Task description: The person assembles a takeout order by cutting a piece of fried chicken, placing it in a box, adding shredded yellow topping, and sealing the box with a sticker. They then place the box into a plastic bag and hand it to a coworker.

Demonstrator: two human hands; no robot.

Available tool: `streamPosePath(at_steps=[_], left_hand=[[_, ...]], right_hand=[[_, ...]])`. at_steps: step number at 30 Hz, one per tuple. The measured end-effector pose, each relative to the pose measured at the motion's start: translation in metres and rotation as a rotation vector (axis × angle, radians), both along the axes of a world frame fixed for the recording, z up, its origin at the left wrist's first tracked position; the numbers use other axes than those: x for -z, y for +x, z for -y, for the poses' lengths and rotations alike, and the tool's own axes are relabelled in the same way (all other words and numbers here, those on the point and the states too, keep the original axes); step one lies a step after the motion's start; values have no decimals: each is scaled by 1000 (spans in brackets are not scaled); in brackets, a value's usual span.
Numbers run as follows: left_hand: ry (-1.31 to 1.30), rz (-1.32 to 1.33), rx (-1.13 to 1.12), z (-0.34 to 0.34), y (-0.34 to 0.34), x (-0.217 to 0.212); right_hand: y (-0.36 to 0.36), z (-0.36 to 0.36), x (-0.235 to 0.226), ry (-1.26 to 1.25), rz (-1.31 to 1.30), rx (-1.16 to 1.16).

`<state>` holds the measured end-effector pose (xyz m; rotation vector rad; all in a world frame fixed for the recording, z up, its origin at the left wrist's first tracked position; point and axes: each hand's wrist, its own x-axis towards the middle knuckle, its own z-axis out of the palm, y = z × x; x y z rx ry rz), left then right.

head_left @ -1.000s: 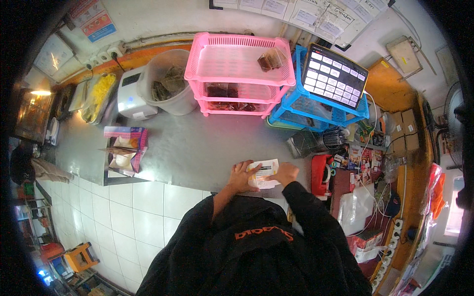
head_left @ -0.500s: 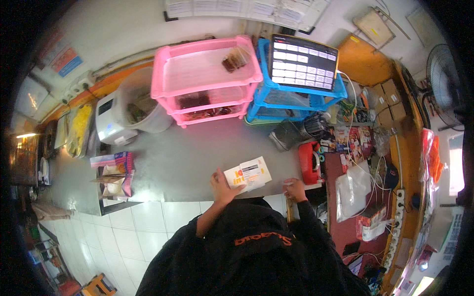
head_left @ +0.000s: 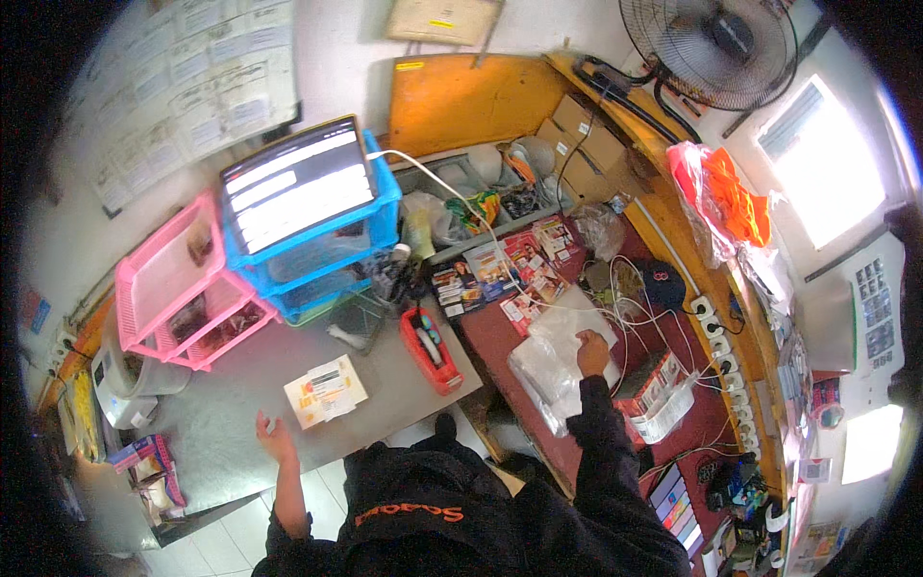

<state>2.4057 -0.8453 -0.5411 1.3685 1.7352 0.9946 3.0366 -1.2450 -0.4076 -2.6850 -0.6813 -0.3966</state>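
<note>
A white box-like packet with yellow and orange print and a white label (head_left: pixel 327 391) lies on the grey metal table (head_left: pixel 216 442). My left hand (head_left: pixel 277 438) is off to its lower left, fingers apart, holding nothing and not touching it. Over on the dark red table, my right hand (head_left: pixel 594 354) reaches onto a stack of clear plastic bags (head_left: pixel 548 361). Its fingers look stretched out over the plastic; no bag is seen lifted.
Between the packet and the red table (head_left: pixel 481 332) stands a red tape dispenser (head_left: pixel 430 351). Behind are blue tiered trays (head_left: pixel 317 260) carrying a tablet (head_left: pixel 298 183), and pink trays (head_left: pixel 173 288). Loose white cables (head_left: pixel 625 317) and a power strip (head_left: pixel 731 385) lie right.
My left hand has let go of the packet, which stays on the table. My right hand has moved out to the plastic bags. The view has swung to the right.
</note>
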Motion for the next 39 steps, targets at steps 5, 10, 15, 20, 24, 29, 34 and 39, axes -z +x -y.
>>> streamPosePath(at_steps=[5, 10, 15, 20, 24, 29, 34, 39], left_hand=[[-65, 160, -169, 54, 16, -5], [-161, 658, -207, 126, 35, -11], [138, 23, 43, 184, 87, -40], [-120, 339, 660, 195, 178, -100], [-635, 742, 1387, 197, 277, -144], [-788, 1764, 1544, 210, 325, -212], [-825, 1770, 1157, 176, 273, -271], [-866, 1562, 922, 153, 221, -295]], right_hand=[[54, 22, 63, -469, -95, -129], [80, 65, 114, -312, 52, -489], [87, 69, 98, 335, -465, -430], [-7, 13, -56, 1061, -927, -87], [-104, -16, -180, 1183, -1450, -281], [-134, -36, -219, 1544, -1920, -579], [-137, -6, -204, 1367, -1317, -217], [-138, -25, -208, 661, -689, -316]])
